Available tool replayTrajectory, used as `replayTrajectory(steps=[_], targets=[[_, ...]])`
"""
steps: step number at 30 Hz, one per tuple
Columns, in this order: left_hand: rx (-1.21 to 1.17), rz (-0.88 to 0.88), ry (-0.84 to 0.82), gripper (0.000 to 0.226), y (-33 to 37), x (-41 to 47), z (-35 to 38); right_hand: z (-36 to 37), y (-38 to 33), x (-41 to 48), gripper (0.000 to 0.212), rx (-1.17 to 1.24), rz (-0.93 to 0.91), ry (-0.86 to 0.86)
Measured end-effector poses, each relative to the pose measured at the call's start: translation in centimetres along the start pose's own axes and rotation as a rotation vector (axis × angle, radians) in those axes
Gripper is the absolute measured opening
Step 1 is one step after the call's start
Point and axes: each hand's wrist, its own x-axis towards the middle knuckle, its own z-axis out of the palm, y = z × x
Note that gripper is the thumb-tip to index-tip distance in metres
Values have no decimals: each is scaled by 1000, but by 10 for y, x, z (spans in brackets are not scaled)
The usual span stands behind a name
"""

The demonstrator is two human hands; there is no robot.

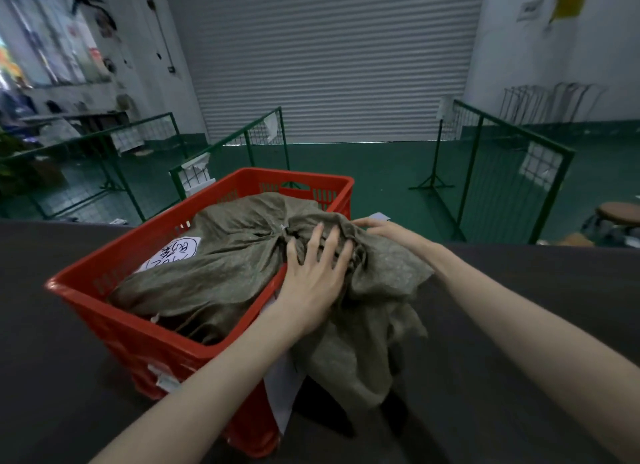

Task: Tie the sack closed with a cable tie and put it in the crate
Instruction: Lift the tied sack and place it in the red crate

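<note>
A dark grey flat table top (52, 342) spreads under and around the grip. Just left of the grip lies a white paper sheet with black handwritten characters (175, 254). Beyond the grip stretches a green painted floor (381, 172), with green metal wire-mesh fence panels far left (249, 141) and far right (502, 172). A grey ribbed roller shutter door (329, 58) stands well behind. A round brown stool (618, 212) sits far right.
</note>
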Motion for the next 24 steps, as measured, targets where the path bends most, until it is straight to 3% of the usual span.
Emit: replayTrajectory(steps=[4, 8, 10, 12, 15, 18, 21, 24], targets=[[-104, -19, 89, 40, -8, 24, -7, 6, -2, -11, 26, 256, -56, 31], [-100, 24, 148, 44, -25, 46, -20, 13, -4, -9, 25, 606, -120, 85], [-180, -32, 166, 45, -37, 55, -29, 20, -18, -11, 21, 797, -163, 97], [-330, -124, 180, 41, -49, 62, -33, 29, -35, -12, 22, 827, -244, 82], [-427, -245, 183, 38, -70, 67, -30, 44, -54, -7, 16, 567, -440, 219], [-492, -444, 119, 36, -90, 69, -21, 46, -55, -1, 39, 108, -601, 401], [-513, -672, -28, 41, -106, 66, -1, 42, -48, 3, 44, -291, -568, 386], [-496, -764, -279, 47, -116, 59, 22, 41, -34, 10, 46, -633, -443, 289]])
